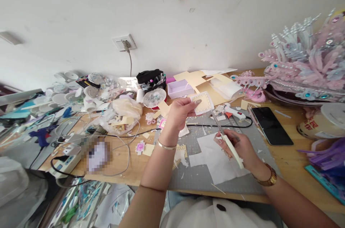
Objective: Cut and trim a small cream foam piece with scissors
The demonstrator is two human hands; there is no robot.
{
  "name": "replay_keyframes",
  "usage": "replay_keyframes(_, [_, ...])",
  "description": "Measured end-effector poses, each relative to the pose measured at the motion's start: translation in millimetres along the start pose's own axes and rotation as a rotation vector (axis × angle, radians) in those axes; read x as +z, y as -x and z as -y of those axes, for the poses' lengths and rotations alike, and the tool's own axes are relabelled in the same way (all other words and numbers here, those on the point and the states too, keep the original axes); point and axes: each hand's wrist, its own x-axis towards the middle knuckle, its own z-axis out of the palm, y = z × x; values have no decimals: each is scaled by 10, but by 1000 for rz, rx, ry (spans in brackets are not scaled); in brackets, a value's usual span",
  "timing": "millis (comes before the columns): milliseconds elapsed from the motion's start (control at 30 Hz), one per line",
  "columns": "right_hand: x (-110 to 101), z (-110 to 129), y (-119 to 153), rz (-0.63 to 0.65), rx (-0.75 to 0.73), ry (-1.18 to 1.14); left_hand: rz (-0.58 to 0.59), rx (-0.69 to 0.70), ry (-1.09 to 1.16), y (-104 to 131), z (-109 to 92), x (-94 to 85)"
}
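Note:
My left hand (181, 112) pinches a small pale yellow card (204, 103) with a scalloped line pattern and a white margin, held up over the grey cutting mat (258, 181). In my right hand (241, 145) is a pair of scissors (231, 148) with cream-white handles, my fingers wrapped around them. Their blades point up and away, with the tips close by the card's lower right edge; whether they touch it I cannot tell. Beneath my hands lie a white paper sheet (215, 163) and scattered paper scraps.
A black phone (272, 125) lies to the right, near a lidded cup (314, 122) and pink beaded decorations (309, 66). Toward the wall stand a lilac box (180, 88) and a dish of beads (154, 97). Cables, a power strip (64, 165) and a blue glue gun (40, 136) occupy the left.

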Motion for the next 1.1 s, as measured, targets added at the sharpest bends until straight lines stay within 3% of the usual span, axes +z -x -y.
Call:
replay_keyframes(567, [17, 88, -13, 53, 127, -118, -13, -7, -6, 19, -32, -44])
replay_keyframes(1100, [2, 142, -7, 20, 97, -140, -12, 15, -28, 14, -8, -11])
